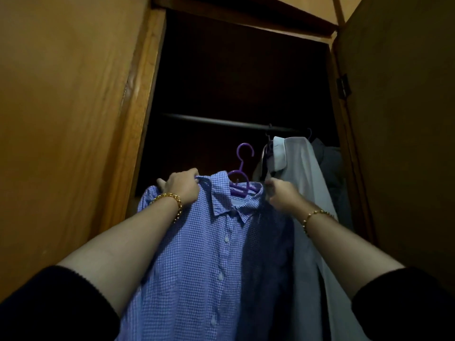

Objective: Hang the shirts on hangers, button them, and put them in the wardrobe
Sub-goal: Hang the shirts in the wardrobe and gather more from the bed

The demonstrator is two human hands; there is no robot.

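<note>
Left grip [183, 185] and right grip [280, 196] are clenching the shoulders of the gingham shirt [209, 254], holding its purple hanger [242, 158] below the wardrobe rail [216, 121] (not yet hooked). Lifting by cloth is probably risking the hook tilting into the white shirt [304, 180] at the rail's right end.

This looks like a room in a home. A wooden wardrobe [147, 94] stands open, its door [398, 119] swung out to the right. Inside, a dark rail [209, 120] holds a white shirt [302, 173]. A blue checked shirt [197, 254] sits on a purple hanger [242, 166].
</note>
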